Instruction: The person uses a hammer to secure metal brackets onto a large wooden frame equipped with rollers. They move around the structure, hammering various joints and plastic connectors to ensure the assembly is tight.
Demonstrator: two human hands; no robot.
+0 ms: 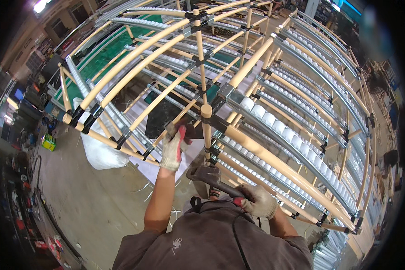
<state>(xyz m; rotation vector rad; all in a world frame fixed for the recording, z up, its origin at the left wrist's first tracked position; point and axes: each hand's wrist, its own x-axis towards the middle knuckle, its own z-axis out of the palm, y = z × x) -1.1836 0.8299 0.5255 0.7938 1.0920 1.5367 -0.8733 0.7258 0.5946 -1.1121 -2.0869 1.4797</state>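
A work glove, cream with red on the palm side, covers each of my hands. My right hand [259, 201] is closed round the dark handle of a heavy-headed hammer [204, 174], held low in front of my body with its head to the left. Further forward, my left hand [171, 153] reaches up to the rack of beige pipes [252, 144]. Its fingers are curled at a small dark piece [171, 129] beside the upright pipe [207, 130]; what exactly they grip is partly hidden. Black joints [218, 123] clamp the pipes together around that post.
Roller tracks with white wheels [285, 133] run through the rack to the right. A white plastic bag [103, 150] lies on the concrete floor [85, 202] at the left. A green-yellow box [49, 142] stands further left. Metal rails [328, 254] lie at the lower right.
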